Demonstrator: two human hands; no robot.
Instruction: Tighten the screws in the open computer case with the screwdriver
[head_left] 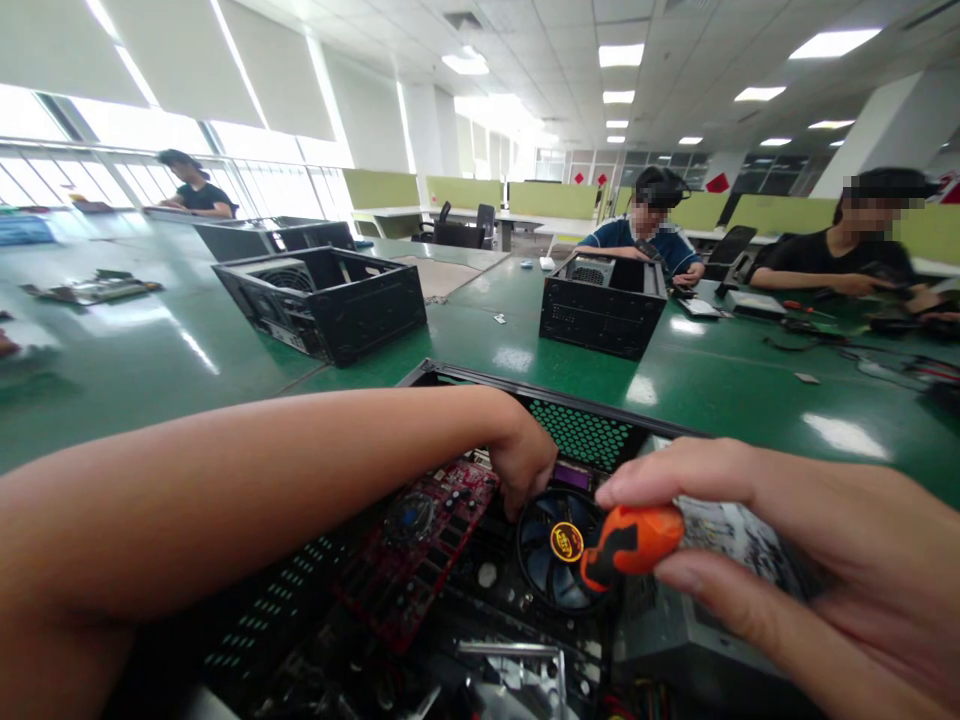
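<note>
An open black computer case (577, 425) lies in front of me on the green table. Inside it are a red circuit card (427, 545) and a round cooler fan (559, 550) with a yellow centre label. My left hand (521, 460) reaches down into the case beside the fan, its fingers curled against the fan's edge; what they grip is hidden. My right hand (810, 560) pinches the orange and black handle of a screwdriver (630, 545) between thumb and fingers, held above the fan.
Two more open black cases (322, 300) (604, 305) stand further back on the green table (135, 360). Three other people sit at the tables beyond. Cables and small tools (862, 350) lie at the right. A silver power supply (720, 540) sits under my right hand.
</note>
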